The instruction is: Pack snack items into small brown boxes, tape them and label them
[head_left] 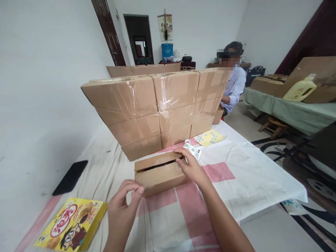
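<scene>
A small brown cardboard box (160, 173) lies on the cloth-covered table (244, 175) in front of me, its top flaps nearly closed with a dark slit between them. My right hand (191, 167) rests on the box's right end, fingers flat on the flaps. My left hand (122, 206) is at the box's near left corner, fingers curled, thumb and fingertips touching the cardboard edge. A white tape dispenser (193, 148) sits just behind my right hand.
A wall of taped cardboard boxes (157, 105) is stacked behind the small box. A yellow snack box (72, 225) lies near left, a black phone (70, 176) further left, a yellow sheet (209, 137) at right. Another person (233, 84) sits behind the stack.
</scene>
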Demonstrator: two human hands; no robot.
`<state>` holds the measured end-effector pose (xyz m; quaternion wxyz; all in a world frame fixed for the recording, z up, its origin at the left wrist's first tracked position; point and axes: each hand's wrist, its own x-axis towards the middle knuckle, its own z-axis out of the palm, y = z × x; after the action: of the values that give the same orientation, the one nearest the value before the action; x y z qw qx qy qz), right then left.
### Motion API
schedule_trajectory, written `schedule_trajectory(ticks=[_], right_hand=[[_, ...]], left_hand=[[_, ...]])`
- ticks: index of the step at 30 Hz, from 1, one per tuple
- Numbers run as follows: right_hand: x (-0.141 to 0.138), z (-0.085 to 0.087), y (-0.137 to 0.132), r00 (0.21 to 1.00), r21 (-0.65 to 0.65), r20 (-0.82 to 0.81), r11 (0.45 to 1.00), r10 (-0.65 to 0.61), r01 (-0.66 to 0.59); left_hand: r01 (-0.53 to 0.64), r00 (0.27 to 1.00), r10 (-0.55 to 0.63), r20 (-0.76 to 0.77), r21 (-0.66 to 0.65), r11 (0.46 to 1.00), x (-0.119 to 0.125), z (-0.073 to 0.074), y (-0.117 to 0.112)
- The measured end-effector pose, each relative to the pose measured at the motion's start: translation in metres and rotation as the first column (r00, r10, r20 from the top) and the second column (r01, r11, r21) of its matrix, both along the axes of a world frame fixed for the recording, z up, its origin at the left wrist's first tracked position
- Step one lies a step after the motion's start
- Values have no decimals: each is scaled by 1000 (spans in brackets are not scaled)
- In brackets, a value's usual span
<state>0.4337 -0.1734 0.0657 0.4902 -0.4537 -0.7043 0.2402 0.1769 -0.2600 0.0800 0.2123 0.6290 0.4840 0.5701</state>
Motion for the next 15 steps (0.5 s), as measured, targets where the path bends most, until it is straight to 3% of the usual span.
schedule_trajectory(ticks=[4, 8, 11, 13, 15], right_hand=[[1, -2, -5, 999, -53, -31, 998, -20, 19], [-3, -10, -6, 976, -85, -27, 973, -218, 215], [-5, -12, -9, 951, -51, 80, 952, -299, 303], [-5, -7, -12, 950, -27, 154, 960, -273, 280], [-5, -1, -13, 957, -18, 196, 975, -214, 222]], left_hand=[[82, 991, -92, -96, -101, 992, 8, 18, 28], [135, 960, -176, -219, -193, 972, 22, 24, 59], [38, 922, -19, -387, 41, 998, 30, 21, 71], [-23, 880, 118, -459, 208, 978, 32, 18, 74], [-37, 871, 141, -471, 223, 974, 32, 15, 76]])
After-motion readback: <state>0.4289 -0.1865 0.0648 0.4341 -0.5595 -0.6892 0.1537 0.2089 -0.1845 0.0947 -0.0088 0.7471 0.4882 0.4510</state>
